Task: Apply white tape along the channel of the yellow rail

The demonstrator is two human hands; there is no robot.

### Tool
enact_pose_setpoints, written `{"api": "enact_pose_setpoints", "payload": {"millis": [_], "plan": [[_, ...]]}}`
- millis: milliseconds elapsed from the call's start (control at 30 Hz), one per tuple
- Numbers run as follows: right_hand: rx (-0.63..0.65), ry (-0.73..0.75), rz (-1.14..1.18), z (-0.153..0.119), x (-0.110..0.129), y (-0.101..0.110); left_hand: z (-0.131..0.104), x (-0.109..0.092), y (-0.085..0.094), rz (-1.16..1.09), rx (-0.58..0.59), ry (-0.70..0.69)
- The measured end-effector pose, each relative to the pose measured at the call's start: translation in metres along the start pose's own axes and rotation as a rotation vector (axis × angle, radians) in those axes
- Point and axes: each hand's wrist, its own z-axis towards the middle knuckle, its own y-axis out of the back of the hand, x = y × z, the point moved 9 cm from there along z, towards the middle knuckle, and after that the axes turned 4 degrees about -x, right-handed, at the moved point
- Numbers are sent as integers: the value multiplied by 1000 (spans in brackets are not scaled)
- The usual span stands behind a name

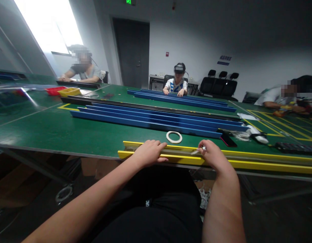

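Note:
A long yellow channel bar (181, 158) lies along the near edge of the table, its hollow side up. My left hand (149, 153) grips it near its left end, fingers over the far wall and thumb at the near wall. Farther right, my right hand (210, 153) is closed round a slim white and silver thing (204, 147) whose kind I cannot make out. A pale tip (195, 152) shows beside these fingers, inside the channel. Just beyond the bar, between my hands, a white roll of tape (174, 137) lies flat.
Blue channel bars (145, 123) and a black bar (156, 108) lie across the green table (44, 131). A phone (228, 139) and a black power strip (296, 148) are to the right. Red (54, 91) and yellow bins (69, 92) stand left. Several people sit around the table.

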Motion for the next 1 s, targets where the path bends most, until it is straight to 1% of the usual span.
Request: {"api": "enact_pose_setpoints", "payload": {"millis": [133,333,533,767,1000], "plan": [[-2,-39,37,-1,-2,-1,-1,-1,1,4,-9,-3],[51,-129,139,-3,-9,-8,-1,-2,2,19,-5,0],[30,-87,82,0,1,-3,-1,-3,2,22,-5,4],[12,12,49,4,10,-9,-2,-3,2,14,-15,6],[-35,36,72,6,24,-8,-2,-3,2,15,-15,14]]}}
